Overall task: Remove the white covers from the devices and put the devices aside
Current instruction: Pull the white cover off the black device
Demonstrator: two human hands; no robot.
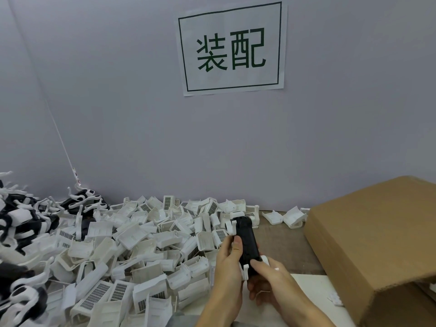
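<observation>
A person's left hand (227, 260) and right hand (266, 279) grip a black device (246, 241) between them, above the near part of the bench (283, 239). The left thumb lies curled along the device's left side, with the fingers wrapped behind it. The right hand closes round the device's lower end, its thumb pressed on the front face. A white cover (232, 223) shows behind the device's top end, and white clip parts stick out at the lower end beside the right thumb; whether the cover is fully seated on the device cannot be told.

A deep heap of loose white covers (141, 251) spreads over the bench from its back edge to its near edge, just left of the hands; many lie with their grilled faces up. At the bench's left edge lies a second heap, black devices with white clips (21, 223) tangled together. Two more loose covers (283, 217) sit at the back edge, between the main heap and a large cardboard box (368, 244) that fills the right side of the bench. A white sheet (313, 293) lies on the near edge under the right hand. On the pale wall behind hangs a paper sign (232, 47) with two green Chinese characters in a green frame.
</observation>
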